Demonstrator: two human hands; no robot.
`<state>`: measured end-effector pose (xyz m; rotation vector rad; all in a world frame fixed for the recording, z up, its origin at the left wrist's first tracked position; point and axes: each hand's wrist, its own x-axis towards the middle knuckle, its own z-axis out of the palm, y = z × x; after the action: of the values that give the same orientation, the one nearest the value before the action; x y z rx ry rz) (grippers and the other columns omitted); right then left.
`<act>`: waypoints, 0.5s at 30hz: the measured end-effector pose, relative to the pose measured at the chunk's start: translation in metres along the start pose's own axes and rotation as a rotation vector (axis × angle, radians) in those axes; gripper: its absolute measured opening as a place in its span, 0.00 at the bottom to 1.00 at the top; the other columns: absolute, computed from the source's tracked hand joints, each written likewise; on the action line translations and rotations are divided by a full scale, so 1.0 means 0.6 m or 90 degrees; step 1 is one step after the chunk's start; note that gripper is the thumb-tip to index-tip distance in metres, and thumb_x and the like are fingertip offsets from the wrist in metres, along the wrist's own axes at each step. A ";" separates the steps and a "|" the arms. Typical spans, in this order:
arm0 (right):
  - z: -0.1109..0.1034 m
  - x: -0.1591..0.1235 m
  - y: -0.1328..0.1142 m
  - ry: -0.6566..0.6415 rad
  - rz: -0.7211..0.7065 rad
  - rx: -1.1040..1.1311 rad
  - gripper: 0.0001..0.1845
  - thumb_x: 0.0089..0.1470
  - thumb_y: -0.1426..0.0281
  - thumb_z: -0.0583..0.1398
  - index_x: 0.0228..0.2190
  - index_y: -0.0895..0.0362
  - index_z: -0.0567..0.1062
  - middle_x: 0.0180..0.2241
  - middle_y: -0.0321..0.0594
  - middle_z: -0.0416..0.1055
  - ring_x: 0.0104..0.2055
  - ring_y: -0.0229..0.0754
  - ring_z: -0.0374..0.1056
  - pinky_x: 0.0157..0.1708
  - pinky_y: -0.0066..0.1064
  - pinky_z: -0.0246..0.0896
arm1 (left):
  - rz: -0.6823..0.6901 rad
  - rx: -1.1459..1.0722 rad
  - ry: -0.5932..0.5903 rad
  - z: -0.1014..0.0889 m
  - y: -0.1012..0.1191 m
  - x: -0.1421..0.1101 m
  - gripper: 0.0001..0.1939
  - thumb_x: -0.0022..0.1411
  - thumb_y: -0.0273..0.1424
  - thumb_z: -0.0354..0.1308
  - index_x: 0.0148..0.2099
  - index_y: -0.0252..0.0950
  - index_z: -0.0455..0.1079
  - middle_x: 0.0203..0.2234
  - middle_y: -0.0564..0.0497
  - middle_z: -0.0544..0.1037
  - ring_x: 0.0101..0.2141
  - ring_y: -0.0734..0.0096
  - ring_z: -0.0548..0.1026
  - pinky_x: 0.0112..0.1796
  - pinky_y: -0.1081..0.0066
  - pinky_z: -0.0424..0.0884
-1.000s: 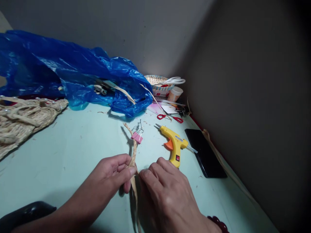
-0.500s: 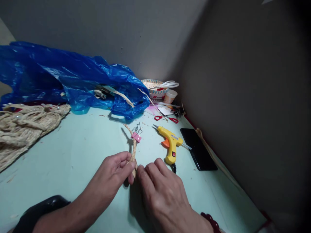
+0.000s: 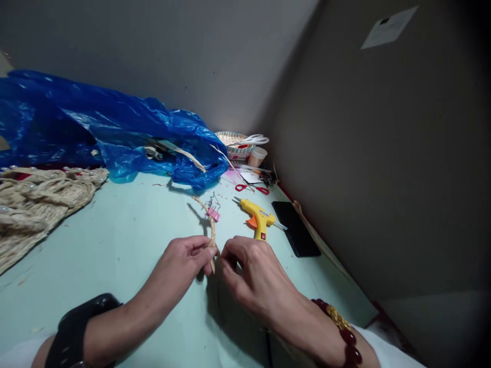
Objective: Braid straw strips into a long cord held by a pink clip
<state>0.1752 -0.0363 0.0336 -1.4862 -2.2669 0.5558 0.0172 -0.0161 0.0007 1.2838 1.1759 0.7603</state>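
My left hand (image 3: 194,254) pinches a thin braided straw cord (image 3: 213,232) between thumb and fingers, and the cord's lower end pokes out below them. A pink binder clip (image 3: 213,214) with wire handles grips the cord near its far end. Just right of the cord, my right hand (image 3: 249,271) is closed with its fingers curled together. A short strand points from the braid toward its fingertips; whatever they pinch is hidden. Beyond my right hand lies a yellow glue gun (image 3: 256,210), its handle partly covered by the hand.
Woven straw work (image 3: 49,204) with pearl-like beads lies left, below a crumpled blue plastic bag (image 3: 126,128). At the back are red-handled scissors (image 3: 263,190), a paper cup (image 3: 257,157) and a basket (image 3: 229,137). A black phone (image 3: 295,230) lies beside the right wall.
The view has shifted, so the table items sit further left and a paper on the right wall shows more. My right hand has turned and lifted slightly; my left keeps its pinch.
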 end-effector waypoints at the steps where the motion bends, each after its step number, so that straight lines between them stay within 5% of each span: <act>1: 0.003 0.000 -0.004 0.003 -0.008 -0.011 0.09 0.55 0.77 0.55 0.24 0.59 0.69 0.22 0.33 0.64 0.23 0.33 0.54 0.25 0.27 0.45 | 0.003 -0.001 -0.002 0.000 0.000 -0.001 0.12 0.60 0.32 0.53 0.25 0.35 0.68 0.17 0.59 0.66 0.18 0.78 0.55 0.21 0.74 0.48; 7: 0.026 0.000 -0.014 0.008 0.000 -0.142 0.05 0.54 0.76 0.55 0.27 0.58 0.69 0.24 0.34 0.64 0.21 0.34 0.48 0.23 0.30 0.39 | -0.044 -0.099 -0.024 0.002 -0.013 0.003 0.09 0.57 0.33 0.57 0.26 0.37 0.64 0.15 0.64 0.55 0.17 0.80 0.48 0.19 0.76 0.42; 10: 0.039 -0.004 -0.017 0.034 -0.046 -0.223 0.05 0.53 0.77 0.55 0.32 0.57 0.70 0.26 0.37 0.66 0.22 0.37 0.53 0.22 0.32 0.38 | -0.048 -0.141 -0.032 0.003 -0.026 0.009 0.11 0.55 0.37 0.59 0.26 0.37 0.64 0.16 0.64 0.54 0.17 0.81 0.47 0.18 0.77 0.43; 15: 0.067 -0.011 -0.033 0.100 -0.163 -0.377 0.14 0.45 0.85 0.56 0.34 0.62 0.72 0.29 0.45 0.70 0.28 0.47 0.64 0.20 0.33 0.45 | 0.000 -0.149 -0.030 -0.001 -0.029 0.013 0.10 0.54 0.36 0.59 0.26 0.36 0.67 0.20 0.58 0.68 0.24 0.75 0.65 0.26 0.76 0.61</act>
<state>0.1416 -0.0545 0.0089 -1.3725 -2.5591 -0.3284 0.0157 -0.0121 -0.0176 1.1006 1.0166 0.8380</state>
